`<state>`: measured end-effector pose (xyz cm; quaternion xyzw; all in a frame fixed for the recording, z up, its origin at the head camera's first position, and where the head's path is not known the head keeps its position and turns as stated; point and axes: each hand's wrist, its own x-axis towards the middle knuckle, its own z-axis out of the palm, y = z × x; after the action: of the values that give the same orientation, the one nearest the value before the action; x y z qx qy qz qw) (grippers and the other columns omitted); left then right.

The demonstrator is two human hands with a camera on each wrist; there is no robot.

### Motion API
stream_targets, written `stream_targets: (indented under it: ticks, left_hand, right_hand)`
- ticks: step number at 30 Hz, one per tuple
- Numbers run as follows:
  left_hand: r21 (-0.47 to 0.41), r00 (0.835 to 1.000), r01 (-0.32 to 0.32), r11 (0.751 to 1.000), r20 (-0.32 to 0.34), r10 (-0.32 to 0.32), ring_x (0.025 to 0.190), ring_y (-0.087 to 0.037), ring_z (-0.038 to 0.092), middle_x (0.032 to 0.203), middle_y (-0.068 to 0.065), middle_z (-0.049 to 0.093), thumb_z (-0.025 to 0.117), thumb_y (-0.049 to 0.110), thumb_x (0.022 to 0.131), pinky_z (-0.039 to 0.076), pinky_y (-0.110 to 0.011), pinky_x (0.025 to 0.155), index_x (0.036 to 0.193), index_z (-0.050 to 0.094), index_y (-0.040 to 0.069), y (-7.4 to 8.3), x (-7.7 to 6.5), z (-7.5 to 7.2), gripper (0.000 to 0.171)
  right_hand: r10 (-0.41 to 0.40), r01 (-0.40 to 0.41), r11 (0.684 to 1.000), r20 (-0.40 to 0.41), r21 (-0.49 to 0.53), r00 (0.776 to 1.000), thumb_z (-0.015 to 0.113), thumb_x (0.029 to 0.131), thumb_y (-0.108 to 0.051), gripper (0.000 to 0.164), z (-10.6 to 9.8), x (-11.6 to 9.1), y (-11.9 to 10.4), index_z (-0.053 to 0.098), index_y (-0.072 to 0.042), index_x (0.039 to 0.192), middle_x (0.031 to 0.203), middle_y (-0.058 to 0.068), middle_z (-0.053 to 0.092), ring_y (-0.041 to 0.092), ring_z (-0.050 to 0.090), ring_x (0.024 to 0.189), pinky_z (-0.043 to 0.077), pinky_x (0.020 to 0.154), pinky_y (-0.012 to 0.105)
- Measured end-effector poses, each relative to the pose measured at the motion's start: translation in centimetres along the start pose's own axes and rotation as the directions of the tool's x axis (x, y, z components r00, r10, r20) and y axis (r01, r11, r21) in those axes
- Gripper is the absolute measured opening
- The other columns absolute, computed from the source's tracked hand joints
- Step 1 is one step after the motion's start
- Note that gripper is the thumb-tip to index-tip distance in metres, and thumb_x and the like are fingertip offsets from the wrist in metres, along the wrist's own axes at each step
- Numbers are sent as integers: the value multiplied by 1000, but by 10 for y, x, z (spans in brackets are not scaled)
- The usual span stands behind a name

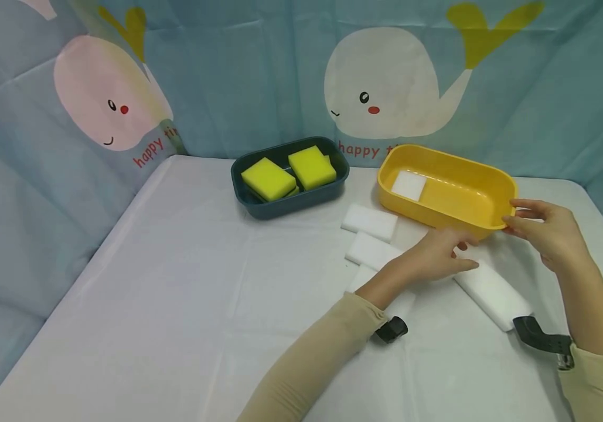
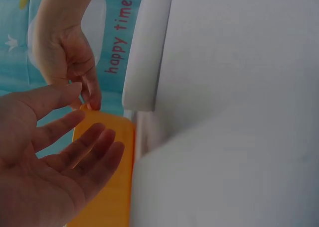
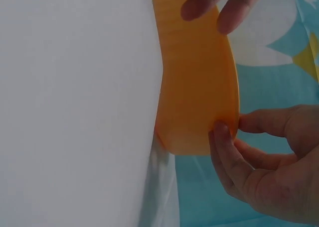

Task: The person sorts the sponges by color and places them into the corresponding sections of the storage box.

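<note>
My right hand (image 1: 554, 231) pinches the rim of the yellow plastic tray (image 1: 470, 202) at its right end. In the right wrist view the thumb and fingers of that right hand (image 3: 274, 162) lie on both sides of the tray wall. My left hand (image 1: 438, 255) is in front of the tray's near side, its fingers loosely bent with nothing held. Seen in the left wrist view, the fingers of the left hand (image 2: 65, 152) are spread and overlap the tray (image 2: 112, 187). One white sponge block (image 1: 409, 185) lies inside the tray, at its left end.
Several white sponge blocks (image 1: 370, 222) lie on the table before the tray, partly behind the left arm; another white block (image 1: 493, 293) is beneath the hands. A dark green tray (image 1: 293, 205) with yellow sponges (image 1: 268, 179) stands to the left. A printed curtain (image 1: 259, 76) hangs behind.
</note>
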<state>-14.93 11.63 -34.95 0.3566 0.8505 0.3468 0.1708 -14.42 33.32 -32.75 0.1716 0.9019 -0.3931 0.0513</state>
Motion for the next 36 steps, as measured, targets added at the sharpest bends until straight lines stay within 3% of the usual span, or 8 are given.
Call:
stream_targets:
  ticks: [7,12,16,19,22,29,36]
  left_hand:
    - [98,996,0,995,87,-9,117,-1,62,137,4,70,76,24,100,41,-2,89,147,63,14,3,7,13,49]
    - [90,992,11,996,122,-22,123,1,59,142,6,66,77,23,99,39,-2,93,148,61,15,4,8,19,52]
    - [134,989,-7,991,145,-12,126,1,56,144,7,64,76,23,100,36,-2,97,150,60,16,6,8,21,53]
    - [178,988,-15,984,152,-12,128,1,53,145,8,63,77,23,99,33,-2,101,151,59,18,7,7,22,56]
    - [189,987,-12,982,162,-19,133,0,50,147,8,61,80,24,97,30,-3,104,153,57,19,8,6,21,61]
    - [222,977,-29,975,211,-19,135,-1,48,151,7,56,87,24,90,29,-2,105,156,54,17,7,6,18,74]
    - [243,971,8,970,230,-66,128,1,51,144,9,59,88,22,88,33,-3,101,152,59,19,6,6,18,70]
  right_hand:
    - [6,-6,1000,-2,-1,1000,51,111,-28,66,1,-1,0,26,3,165,159,37,32,-16,48,71,39,112,50]
    - [2,-2,1000,2,7,1000,50,111,-28,66,0,0,0,25,3,164,159,38,32,-18,47,67,38,113,58]
    - [-25,25,1000,1,14,1000,51,111,-23,64,0,2,1,27,7,162,156,39,33,-19,48,66,51,102,33]
    - [-48,48,999,0,24,999,51,111,-18,62,0,3,2,28,10,161,154,41,34,-19,49,65,54,77,12]
    - [-52,52,998,1,31,999,51,111,-17,62,0,4,3,28,11,160,153,41,34,-19,49,64,53,65,5]
    - [-28,28,999,1,20,1000,51,111,-19,62,0,4,1,27,9,161,155,40,33,-17,48,68,52,75,9]
    - [-11,11,1000,4,7,1000,51,111,-21,64,0,4,0,27,8,162,155,39,34,-17,49,67,50,89,24]
